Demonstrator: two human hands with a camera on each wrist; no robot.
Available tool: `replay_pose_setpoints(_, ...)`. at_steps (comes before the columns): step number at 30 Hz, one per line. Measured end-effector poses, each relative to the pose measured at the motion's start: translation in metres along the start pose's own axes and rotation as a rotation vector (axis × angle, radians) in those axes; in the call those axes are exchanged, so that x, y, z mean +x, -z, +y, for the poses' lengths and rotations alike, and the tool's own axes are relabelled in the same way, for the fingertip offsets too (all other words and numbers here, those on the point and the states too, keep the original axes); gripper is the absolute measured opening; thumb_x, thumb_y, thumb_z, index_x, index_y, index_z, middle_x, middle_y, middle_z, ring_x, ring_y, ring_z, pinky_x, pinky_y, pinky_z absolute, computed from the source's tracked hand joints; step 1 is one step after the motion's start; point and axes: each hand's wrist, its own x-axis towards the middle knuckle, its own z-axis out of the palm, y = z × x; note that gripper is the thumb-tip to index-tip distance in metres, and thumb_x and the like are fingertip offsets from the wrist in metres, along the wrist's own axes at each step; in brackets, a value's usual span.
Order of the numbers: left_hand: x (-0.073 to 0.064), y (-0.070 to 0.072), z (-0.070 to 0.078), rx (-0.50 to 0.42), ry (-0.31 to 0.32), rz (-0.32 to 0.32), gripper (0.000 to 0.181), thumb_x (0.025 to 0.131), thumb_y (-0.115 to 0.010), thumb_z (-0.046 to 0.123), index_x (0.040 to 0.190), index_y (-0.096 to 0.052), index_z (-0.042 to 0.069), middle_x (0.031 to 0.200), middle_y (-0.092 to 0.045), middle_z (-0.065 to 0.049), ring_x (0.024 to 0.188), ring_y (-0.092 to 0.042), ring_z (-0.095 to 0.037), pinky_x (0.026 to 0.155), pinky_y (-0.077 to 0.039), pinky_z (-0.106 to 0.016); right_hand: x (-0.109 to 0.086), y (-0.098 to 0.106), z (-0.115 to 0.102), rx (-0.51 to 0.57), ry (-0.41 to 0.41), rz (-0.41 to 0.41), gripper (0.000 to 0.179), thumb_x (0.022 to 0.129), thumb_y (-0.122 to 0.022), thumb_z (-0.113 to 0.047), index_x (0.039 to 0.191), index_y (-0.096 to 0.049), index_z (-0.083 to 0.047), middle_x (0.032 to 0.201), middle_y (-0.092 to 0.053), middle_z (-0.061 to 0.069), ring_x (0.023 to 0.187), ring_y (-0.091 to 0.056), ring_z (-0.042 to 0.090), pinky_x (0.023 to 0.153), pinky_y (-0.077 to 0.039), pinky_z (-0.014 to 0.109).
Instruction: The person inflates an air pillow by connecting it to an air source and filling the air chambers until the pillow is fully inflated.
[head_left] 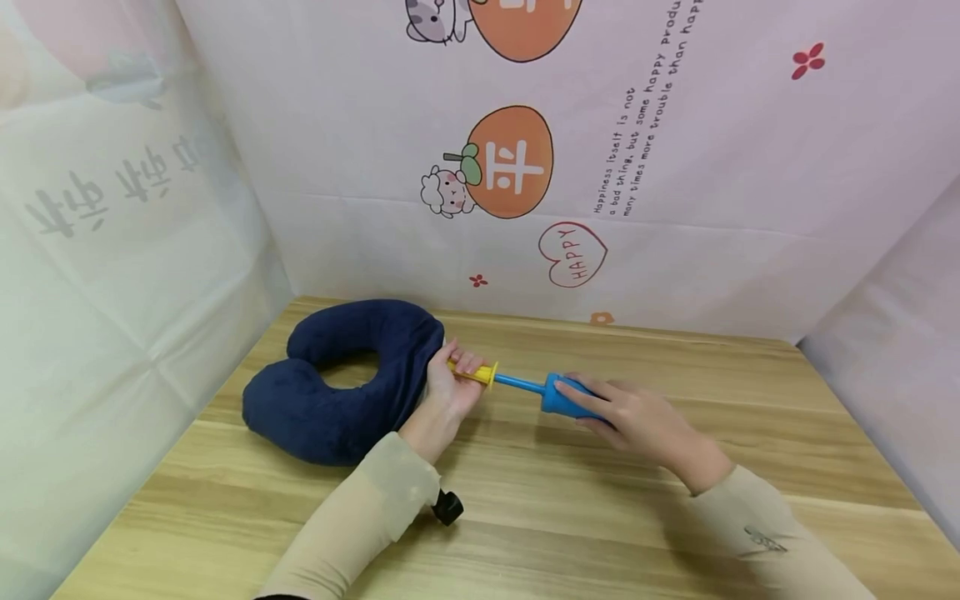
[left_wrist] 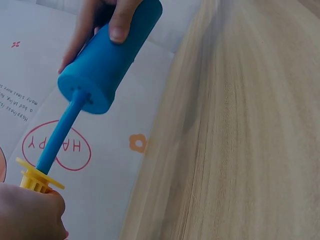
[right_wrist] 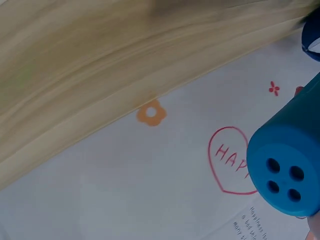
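Note:
A navy U-shaped neck pillow point(head_left: 322, 421) lies at the left of the table. At its right side the left hand point(head_left: 452, 390) grips the yellow end point(head_left: 484, 374) of a hand air pump, fingers curled round it. A thin blue shaft point(head_left: 520, 383) joins this end to the pump's thick blue barrel point(left_wrist: 110, 60). Around the barrel, the right hand point(head_left: 641, 421) has its fingers and thumb. Several round holes show in the barrel's end face point(right_wrist: 284, 181) in the right wrist view. Where the yellow end meets the pillow is hidden by the left hand.
The wood-grain table point(head_left: 570, 517) reaches back to a white printed cloth point(head_left: 360, 150). More cloth hangs at the left and right sides. A small black device point(head_left: 447, 507) sits by the left sleeve cuff.

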Motion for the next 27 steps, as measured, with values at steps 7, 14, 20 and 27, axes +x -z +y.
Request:
replay_pose_setpoints(7, 0.0, 0.003, -0.001, 0.018, 0.007, -0.009, 0.046, 0.11, -0.041, 0.018, 0.065, -0.037, 0.014, 0.051, -0.034, 0.004, 0.044, -0.034, -0.011, 0.066, -0.037, -0.025, 0.019, -0.013, -0.01, 0.027, -0.013, -0.013, 0.057, 0.109, -0.036, -0.048, 0.144, -0.06, -0.01, 0.128, -0.067, 0.016, 0.085, -0.072, 0.029, 0.069, -0.06, 0.044)
replay_pose_setpoints(14, -0.002, 0.002, -0.008, 0.029, -0.001, -0.007, 0.046, 0.11, -0.04, 0.018, 0.065, -0.036, 0.014, 0.051, -0.034, 0.004, 0.044, -0.034, -0.01, 0.064, -0.036, -0.025, 0.037, -0.021, -0.019, 0.036, -0.027, -0.044, 0.051, 0.107, -0.049, -0.042, 0.146, -0.058, -0.01, 0.129, -0.066, 0.018, 0.089, -0.072, 0.031, 0.074, -0.06, 0.044)
replay_pose_setpoints(20, -0.001, 0.003, -0.012, 0.05, 0.011, -0.006, 0.047, 0.11, -0.038, 0.016, 0.064, -0.036, 0.014, 0.05, -0.033, 0.005, 0.043, -0.033, -0.01, 0.061, -0.035, -0.024, 0.04, -0.025, -0.022, 0.064, -0.055, -0.064, 0.067, 0.085, -0.086, -0.019, 0.145, -0.059, -0.01, 0.128, -0.066, 0.019, 0.091, -0.072, 0.033, 0.075, -0.06, 0.046)
replay_pose_setpoints(27, 0.003, 0.002, -0.006, 0.025, 0.053, -0.001, 0.05, 0.111, -0.04, 0.016, 0.061, -0.037, 0.013, 0.051, -0.033, 0.003, 0.042, -0.032, -0.01, 0.058, -0.034, -0.022, 0.026, -0.018, -0.014, 0.114, -0.092, -0.106, 0.067, 0.087, -0.083, -0.018, 0.148, -0.056, -0.014, 0.135, -0.064, 0.018, 0.102, -0.071, 0.035, 0.082, -0.059, 0.048)
